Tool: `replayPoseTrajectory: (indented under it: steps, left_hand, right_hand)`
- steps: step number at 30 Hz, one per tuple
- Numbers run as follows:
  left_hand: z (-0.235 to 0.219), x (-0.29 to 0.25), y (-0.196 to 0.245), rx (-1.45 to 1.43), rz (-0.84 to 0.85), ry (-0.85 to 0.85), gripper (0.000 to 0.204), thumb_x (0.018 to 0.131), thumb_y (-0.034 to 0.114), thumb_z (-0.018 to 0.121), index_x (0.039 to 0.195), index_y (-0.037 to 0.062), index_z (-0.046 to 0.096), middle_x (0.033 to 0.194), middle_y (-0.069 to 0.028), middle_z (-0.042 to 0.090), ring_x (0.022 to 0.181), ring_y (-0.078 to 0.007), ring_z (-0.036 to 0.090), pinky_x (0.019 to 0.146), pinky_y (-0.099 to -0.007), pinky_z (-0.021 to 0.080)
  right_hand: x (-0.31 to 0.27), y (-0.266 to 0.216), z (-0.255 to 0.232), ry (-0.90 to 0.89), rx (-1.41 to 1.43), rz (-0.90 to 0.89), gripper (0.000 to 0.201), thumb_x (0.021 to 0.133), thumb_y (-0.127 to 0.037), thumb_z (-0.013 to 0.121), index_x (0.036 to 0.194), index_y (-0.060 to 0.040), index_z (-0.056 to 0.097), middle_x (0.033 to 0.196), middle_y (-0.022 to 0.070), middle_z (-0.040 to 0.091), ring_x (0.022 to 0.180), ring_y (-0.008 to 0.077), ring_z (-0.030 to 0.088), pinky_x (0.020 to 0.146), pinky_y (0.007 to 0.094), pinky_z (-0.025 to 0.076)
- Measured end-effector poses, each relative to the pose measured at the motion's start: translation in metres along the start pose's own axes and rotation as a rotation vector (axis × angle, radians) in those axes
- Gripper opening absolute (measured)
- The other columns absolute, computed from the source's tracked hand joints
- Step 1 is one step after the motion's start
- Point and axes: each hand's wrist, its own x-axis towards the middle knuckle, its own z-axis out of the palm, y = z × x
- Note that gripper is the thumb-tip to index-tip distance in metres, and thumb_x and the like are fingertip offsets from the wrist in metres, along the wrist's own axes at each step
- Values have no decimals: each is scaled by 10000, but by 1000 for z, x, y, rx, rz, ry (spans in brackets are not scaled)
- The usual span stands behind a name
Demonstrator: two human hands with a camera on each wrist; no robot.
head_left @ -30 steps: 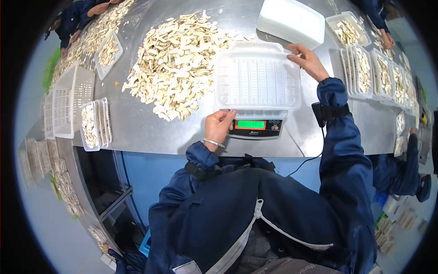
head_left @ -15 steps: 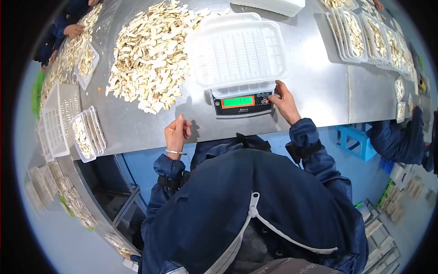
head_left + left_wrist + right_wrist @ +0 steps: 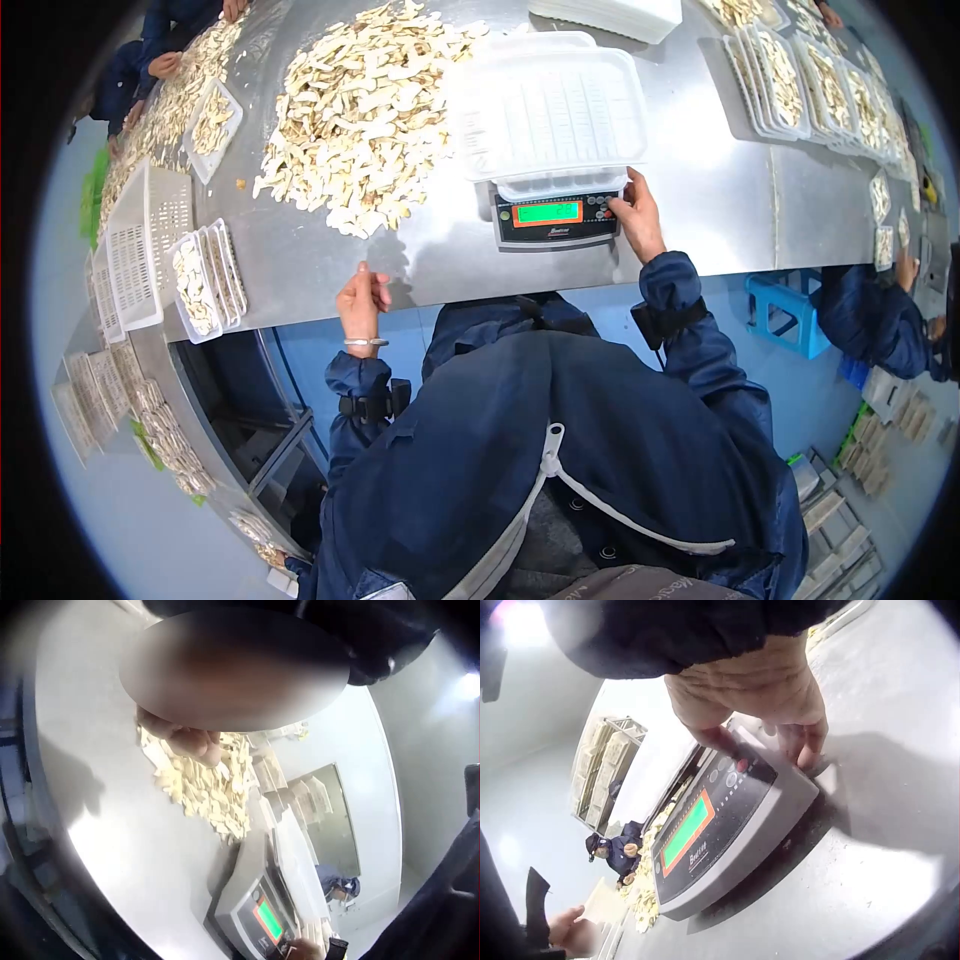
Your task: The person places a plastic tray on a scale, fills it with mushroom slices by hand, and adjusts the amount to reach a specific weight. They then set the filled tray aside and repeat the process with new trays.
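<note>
A digital scale (image 3: 557, 234) with a lit green display sits near the table's front edge. Clear plastic trays (image 3: 555, 110) lie stacked on top of it. At the scale's front right corner is my right hand (image 3: 641, 215). In the right wrist view its thumb (image 3: 718, 741) reaches the buttons beside a red one (image 3: 742, 765), while its other fingers go down along the scale's side. My left hand (image 3: 362, 303) hovers at the table's front edge, left of the scale, fingers loosely bent around nothing. Beyond it spreads a pile of sliced mushrooms (image 3: 360, 110).
White trays (image 3: 610, 15) are stacked behind the scale. Mushroom-filled trays (image 3: 775, 80) stand in a row at right, others (image 3: 205, 280) at left beside a white perforated basket (image 3: 140, 250). Other people work at both sides. A blue stool (image 3: 785, 312) stands below the table.
Both hands have left the clear tray, now resting on the scale. The right came down to the scale's buttons; the left drew back leftward. The display reading changed, and the head view shifted.
</note>
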Motion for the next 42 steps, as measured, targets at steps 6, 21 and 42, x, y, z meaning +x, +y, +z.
replayPoseTrajectory:
  steps: [6, 21, 42]
  left_hand:
    - [-69, 15, -5, 13, 29, 113, 480, 967, 449, 463, 796, 37, 641, 547, 1, 526, 459, -67, 456, 443, -206, 339]
    - [-323, 69, -85, -470, 56, 830, 266, 888, 265, 618, 909, 1, 604, 697, -92, 586, 559, -153, 573, 426, -238, 427]
    - [-371, 127, -97, -593, 78, 850, 317, 835, 239, 702, 662, 96, 478, 520, -6, 477, 388, -94, 422, 330, -227, 286]
  right_hand:
    - [6, 21, -3, 14, -40, -33, 629, 787, -65, 605, 1369, -15, 371, 972, 105, 565, 814, 150, 538, 768, 275, 459]
    - [-32, 17, -61, 468, 37, -158, 306, 879, -123, 580, 1165, -13, 578, 918, 54, 622, 695, 103, 540, 662, 237, 462]
    - [-47, -62, -7, 407, -34, -284, 233, 882, -78, 535, 1097, 7, 569, 850, 34, 578, 647, 76, 497, 604, 220, 402]
